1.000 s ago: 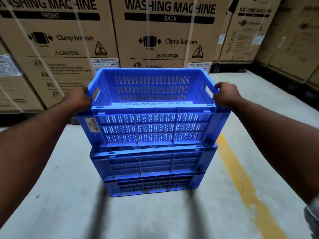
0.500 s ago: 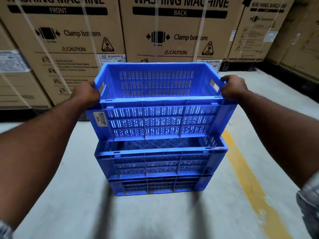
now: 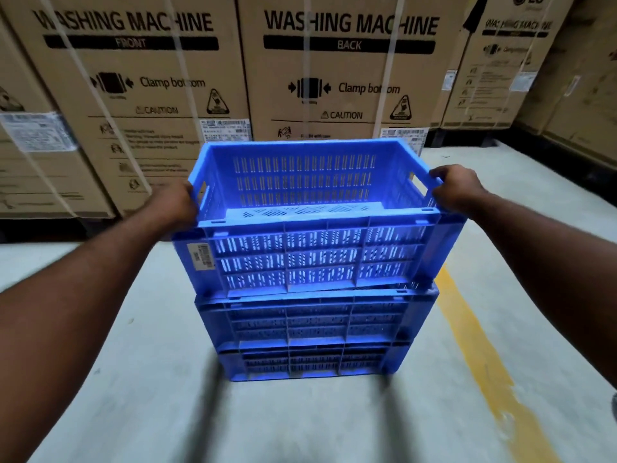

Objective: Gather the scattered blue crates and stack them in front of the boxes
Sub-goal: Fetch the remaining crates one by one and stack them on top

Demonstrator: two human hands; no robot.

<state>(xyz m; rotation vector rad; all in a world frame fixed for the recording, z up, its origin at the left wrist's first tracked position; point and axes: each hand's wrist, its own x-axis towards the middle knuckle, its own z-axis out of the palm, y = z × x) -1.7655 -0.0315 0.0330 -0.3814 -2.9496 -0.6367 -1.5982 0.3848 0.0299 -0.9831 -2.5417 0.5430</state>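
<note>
I hold a blue slotted crate [image 3: 317,259] by its two end rims, right above a stack of two nested blue crates [image 3: 314,332] on the concrete floor. My left hand [image 3: 175,205] grips the left end by the handle slot, and my right hand [image 3: 455,188] grips the right end. The held crate sits low over the stack, its bottom meeting the top rim of the upper stacked crate, slightly tilted with the right side a little higher. A small label shows on its near left corner.
Tall cardboard washing machine boxes [image 3: 347,81] stand in a row directly behind the stack. More boxes [image 3: 567,105] line the right side. A yellow floor line [image 3: 480,369] runs along the right of the crates. Bare concrete lies in front.
The held crate has come down from a gap above the stack onto its top rim. The boxes look closer and larger.
</note>
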